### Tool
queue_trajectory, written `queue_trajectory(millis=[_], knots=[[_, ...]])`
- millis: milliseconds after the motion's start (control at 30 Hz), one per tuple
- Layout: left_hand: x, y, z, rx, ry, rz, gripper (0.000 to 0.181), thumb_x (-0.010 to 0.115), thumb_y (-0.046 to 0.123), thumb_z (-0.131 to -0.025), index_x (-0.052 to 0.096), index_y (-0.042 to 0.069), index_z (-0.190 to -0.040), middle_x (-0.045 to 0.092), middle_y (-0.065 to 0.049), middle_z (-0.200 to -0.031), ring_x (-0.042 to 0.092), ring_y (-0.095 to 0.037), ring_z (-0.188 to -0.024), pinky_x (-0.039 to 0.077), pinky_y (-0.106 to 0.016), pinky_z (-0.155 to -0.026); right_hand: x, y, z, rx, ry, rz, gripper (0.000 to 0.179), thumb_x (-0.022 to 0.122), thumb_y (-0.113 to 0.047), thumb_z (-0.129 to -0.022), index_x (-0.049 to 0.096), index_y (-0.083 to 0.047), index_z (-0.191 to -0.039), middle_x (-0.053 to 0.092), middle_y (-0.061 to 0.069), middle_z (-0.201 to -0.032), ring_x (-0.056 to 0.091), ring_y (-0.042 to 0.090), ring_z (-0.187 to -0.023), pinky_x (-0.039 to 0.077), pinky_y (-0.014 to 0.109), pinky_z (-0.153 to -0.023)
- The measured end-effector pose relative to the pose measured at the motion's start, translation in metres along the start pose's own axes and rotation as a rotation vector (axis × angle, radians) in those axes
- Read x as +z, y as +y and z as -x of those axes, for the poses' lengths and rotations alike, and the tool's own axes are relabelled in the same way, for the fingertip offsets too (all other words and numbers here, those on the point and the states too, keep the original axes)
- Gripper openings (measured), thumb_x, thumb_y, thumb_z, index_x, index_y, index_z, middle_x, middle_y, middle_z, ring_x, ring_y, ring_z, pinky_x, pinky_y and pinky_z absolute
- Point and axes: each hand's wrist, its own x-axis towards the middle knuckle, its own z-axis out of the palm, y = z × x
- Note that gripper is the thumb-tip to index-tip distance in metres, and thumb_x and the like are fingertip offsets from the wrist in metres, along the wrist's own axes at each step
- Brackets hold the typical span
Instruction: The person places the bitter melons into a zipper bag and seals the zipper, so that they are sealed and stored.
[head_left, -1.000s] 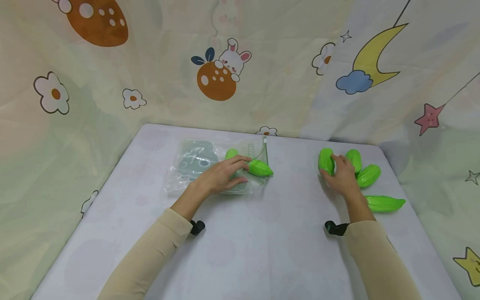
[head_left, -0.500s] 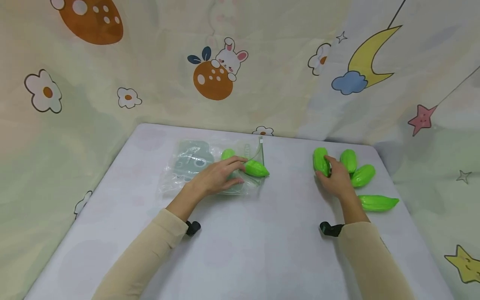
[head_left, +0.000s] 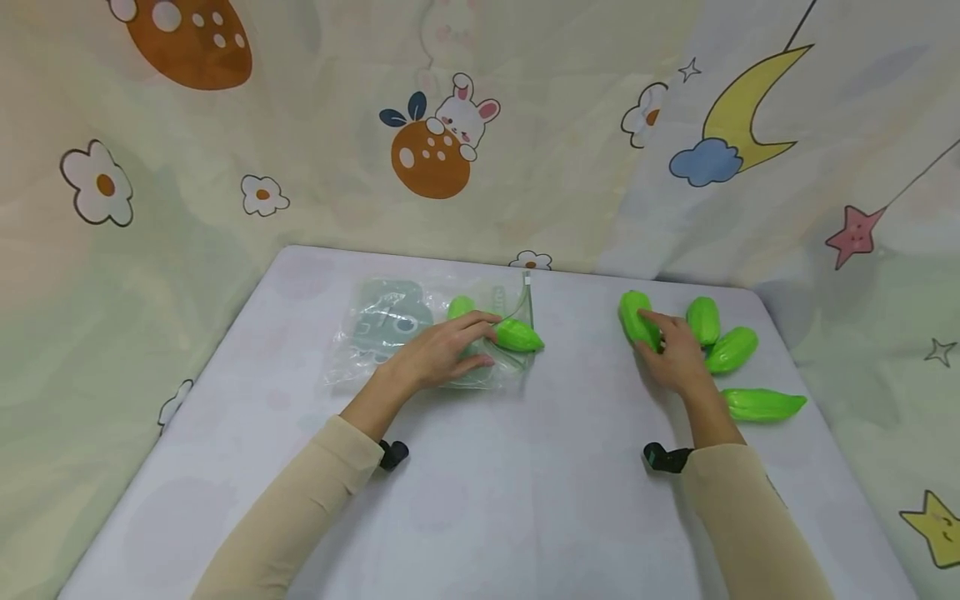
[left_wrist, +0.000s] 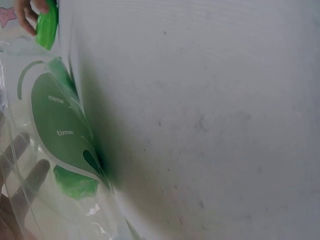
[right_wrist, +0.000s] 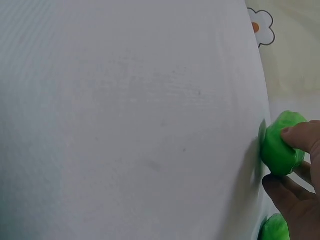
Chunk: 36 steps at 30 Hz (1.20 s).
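Note:
In the head view my right hand (head_left: 675, 350) pinches a green, ridged, pod-shaped piece (head_left: 634, 312) between thumb and fingers. The right wrist view has the same piece (right_wrist: 281, 150) close to the table surface, the thumb across its side. My left hand (head_left: 442, 350) holds the clear zip bag (head_left: 375, 367) near its mouth; the left wrist view shows its fingers (left_wrist: 35, 177) through the film. One pointed green piece (head_left: 519, 336) lies at the bag's mouth beside the left fingertips. Another green piece (head_left: 460, 306) shows through the plastic behind that hand.
Several more green pieces lie right of my right hand: an upright one (head_left: 703, 320), a slanted one (head_left: 732, 349) and a long pointed one (head_left: 765, 405). The white table (head_left: 480, 500) ends at a patterned cloth backdrop (head_left: 555, 167).
My right hand has shifted the gripped green piece a little to the left and tilted it, away from the other pieces. The left hand and the bag stay about where they were.

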Motion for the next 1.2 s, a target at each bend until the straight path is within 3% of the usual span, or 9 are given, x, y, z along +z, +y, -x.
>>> queue_trajectory(millis=[633,1200], knots=[[0.003,0.004,0.002,-0.021,-0.021,-0.005,0.032,0.077,0.025,-0.095,0.065,0.012,-0.121,0.053,-0.004,-0.15,0.058,-0.022,-0.132,0.054,-0.036,-0.098,0.0,-0.006,0.007,0.016,-0.004,-0.03,0.054,0.063,-0.008,-0.096,0.049,0.001,-0.148,0.04,0.037,-0.145,0.045,0.052,-0.129,0.046,0.063,-0.102],[0.002,0.005,0.001,-0.037,-0.021,-0.026,0.032,0.073,0.032,-0.098,0.064,0.014,-0.123,0.053,-0.002,-0.15,0.059,-0.02,-0.13,0.055,-0.035,-0.097,0.013,-0.012,0.015,-0.038,0.117,-0.157,0.051,0.069,-0.004,-0.094,0.055,0.002,-0.142,0.049,0.033,-0.139,0.055,0.051,-0.119,0.052,0.061,-0.097]])
